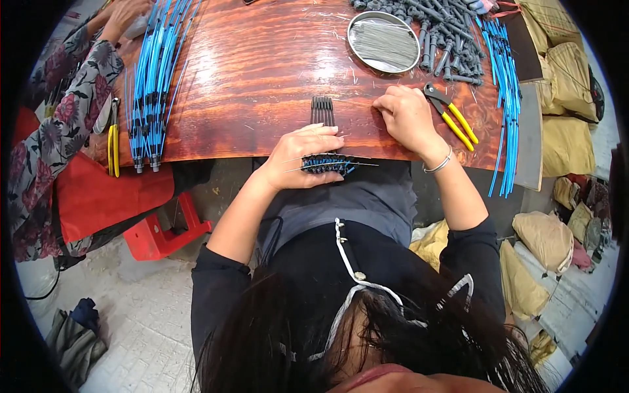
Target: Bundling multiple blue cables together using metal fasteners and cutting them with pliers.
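Observation:
My left hand (291,159) is closed round a bundle of black and blue rods (327,164) at the table's near edge. The bundle's thin black ends (322,112) stick out beyond my fingers over the wood, and thin wires cross its near face. My right hand (407,116) rests on the tabletop to the right, fingers curled together; anything between the fingertips is hidden. Just beyond it lie yellow-handled pincers (458,121), their jaws beside my knuckles. Farther back, a round metal tray (386,70) holds many thin metal wires (383,42).
Grey plastic pieces (449,39) are heaped at the back right. Blue rods lie at the right edge (506,111) and the left (154,85). Another person's patterned sleeve (72,98) and yellow-handled pliers (114,141) are at left, above a red stool (164,232).

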Demonstrator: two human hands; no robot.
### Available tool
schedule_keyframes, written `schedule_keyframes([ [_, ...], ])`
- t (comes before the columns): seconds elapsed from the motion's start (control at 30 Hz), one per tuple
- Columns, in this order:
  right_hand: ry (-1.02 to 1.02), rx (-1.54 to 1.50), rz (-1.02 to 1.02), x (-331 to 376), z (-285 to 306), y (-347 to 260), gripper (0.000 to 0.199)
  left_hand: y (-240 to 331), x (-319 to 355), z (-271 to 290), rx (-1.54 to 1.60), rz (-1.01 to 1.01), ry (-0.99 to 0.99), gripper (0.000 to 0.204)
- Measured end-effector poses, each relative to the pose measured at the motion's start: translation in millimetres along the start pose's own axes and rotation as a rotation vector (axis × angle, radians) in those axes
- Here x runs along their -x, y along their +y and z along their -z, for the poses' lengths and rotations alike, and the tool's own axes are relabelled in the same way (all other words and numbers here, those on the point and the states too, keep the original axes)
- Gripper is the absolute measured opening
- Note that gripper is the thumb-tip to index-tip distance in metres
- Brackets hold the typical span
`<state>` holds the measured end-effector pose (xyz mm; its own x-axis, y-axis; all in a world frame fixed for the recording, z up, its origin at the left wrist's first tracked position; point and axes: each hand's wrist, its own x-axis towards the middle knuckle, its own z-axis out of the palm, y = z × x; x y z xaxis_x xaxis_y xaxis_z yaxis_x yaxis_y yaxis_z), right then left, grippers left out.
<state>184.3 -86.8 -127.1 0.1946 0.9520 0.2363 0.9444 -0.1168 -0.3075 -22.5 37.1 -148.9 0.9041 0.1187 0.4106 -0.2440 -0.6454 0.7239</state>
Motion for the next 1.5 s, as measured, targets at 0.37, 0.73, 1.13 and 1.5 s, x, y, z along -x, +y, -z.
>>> schedule_keyframes([
  [0.37, -0.046, -0.006, -0.026, -5.1, 4.4, -0.7, 0.008, -3.2, 1.2, 0.1, 0.005, -0.009, -0.008, 0.051],
  [0.73, -0.086, -0.016, -0.016, -8.4, -2.4, -1.3, 0.008, -3.1, 0.3, 0.5, -0.005, -0.023, -0.012, 0.051],
  [1.13, -0.214, 0.062, 0.064, -11.9, 1.6, -11.2, 0.004, -4.1, 0.8, 1.0, 0.018, -0.032, -0.005, 0.052],
  [1.5, -0.053, 0.175, 0.211, -30.0, -3.5, -3.1, 0.009, -3.8, 1.7, 0.9, 0.028, -0.028, -0.006, 0.052],
])
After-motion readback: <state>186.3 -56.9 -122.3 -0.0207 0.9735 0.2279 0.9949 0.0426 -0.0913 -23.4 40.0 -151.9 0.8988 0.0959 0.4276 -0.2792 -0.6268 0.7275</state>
